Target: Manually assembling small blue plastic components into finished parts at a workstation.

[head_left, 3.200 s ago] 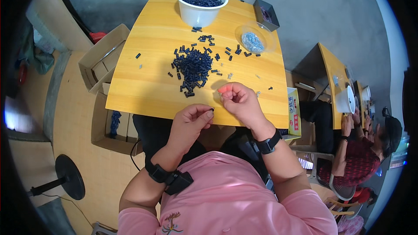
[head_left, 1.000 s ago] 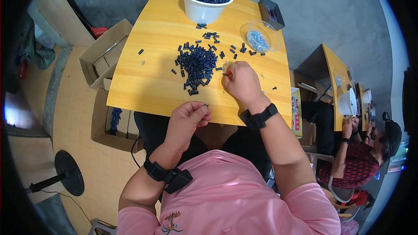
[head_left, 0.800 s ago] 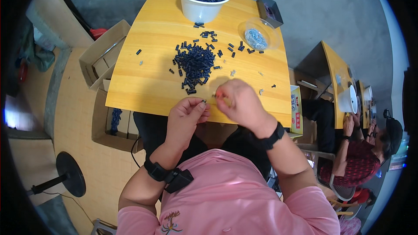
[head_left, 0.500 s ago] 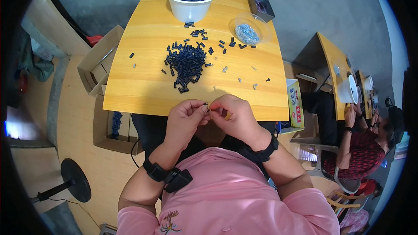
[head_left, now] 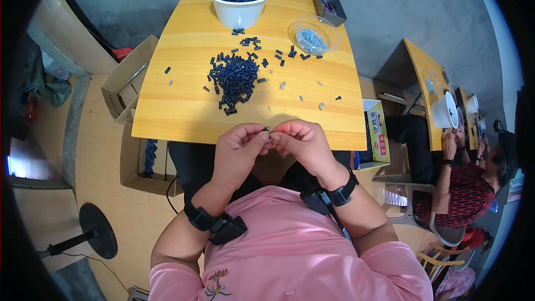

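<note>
In front of my belly, by the near table edge, both hands meet fingertip to fingertip. My left hand (head_left: 241,146) pinches a small black plastic piece (head_left: 267,129), whose tip just shows between the fingers. Thumb and fingers of my right hand (head_left: 302,144) are closed against the same spot; anything else they hold is hidden. Beyond the hands lies a heap of short black plastic pieces (head_left: 236,78). To its right, tiny silvery metal parts (head_left: 282,85) are scattered on the wooden table (head_left: 184,106).
A white tub (head_left: 241,15) full of black pieces stands at the far edge. Right of it are a clear dish holding small metal parts (head_left: 310,42) and a dark box (head_left: 330,14). Cardboard boxes (head_left: 120,97) sit left of the table. Another person (head_left: 457,195) works at the right.
My right hand's fingers have closed in and turned slightly at the piece, staying against the left fingertips. The whole view has shifted a little.
</note>
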Action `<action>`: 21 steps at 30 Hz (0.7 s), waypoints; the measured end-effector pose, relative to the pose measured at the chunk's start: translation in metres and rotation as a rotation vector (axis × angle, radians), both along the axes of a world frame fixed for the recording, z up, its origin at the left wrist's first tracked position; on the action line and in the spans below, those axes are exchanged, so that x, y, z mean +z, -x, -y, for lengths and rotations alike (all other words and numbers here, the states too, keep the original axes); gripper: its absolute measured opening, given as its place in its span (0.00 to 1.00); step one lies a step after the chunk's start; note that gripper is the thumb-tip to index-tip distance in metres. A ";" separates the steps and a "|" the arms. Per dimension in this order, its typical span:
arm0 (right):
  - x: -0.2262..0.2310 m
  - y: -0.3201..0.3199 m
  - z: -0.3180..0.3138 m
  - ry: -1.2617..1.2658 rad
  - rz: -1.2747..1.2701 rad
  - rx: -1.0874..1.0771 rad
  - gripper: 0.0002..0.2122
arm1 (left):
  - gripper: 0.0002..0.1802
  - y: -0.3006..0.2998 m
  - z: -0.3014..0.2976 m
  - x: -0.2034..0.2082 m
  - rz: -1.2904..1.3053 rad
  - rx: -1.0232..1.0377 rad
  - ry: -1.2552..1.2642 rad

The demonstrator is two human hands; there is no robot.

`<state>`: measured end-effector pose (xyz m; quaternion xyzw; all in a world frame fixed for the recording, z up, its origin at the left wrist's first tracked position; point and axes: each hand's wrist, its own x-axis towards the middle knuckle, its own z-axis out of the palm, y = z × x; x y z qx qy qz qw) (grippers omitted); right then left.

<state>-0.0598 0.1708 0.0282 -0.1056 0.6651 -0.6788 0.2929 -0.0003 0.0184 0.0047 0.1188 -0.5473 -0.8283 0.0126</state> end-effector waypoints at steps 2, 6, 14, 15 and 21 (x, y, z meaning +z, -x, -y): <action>0.003 0.000 -0.003 -0.031 -0.063 -0.025 0.05 | 0.11 -0.001 0.000 0.000 0.002 -0.007 0.003; 0.007 0.006 -0.005 -0.051 -0.195 -0.049 0.06 | 0.11 -0.004 0.002 0.005 0.033 -0.069 -0.034; 0.006 0.003 -0.001 -0.096 -0.366 -0.040 0.05 | 0.11 -0.004 0.003 0.012 0.095 -0.099 -0.107; 0.006 0.003 0.000 -0.129 -0.385 -0.037 0.05 | 0.11 -0.004 0.004 0.010 0.089 -0.107 -0.094; 0.011 0.003 0.006 -0.186 -0.418 -0.094 0.02 | 0.10 -0.002 0.004 0.001 0.041 -0.074 -0.039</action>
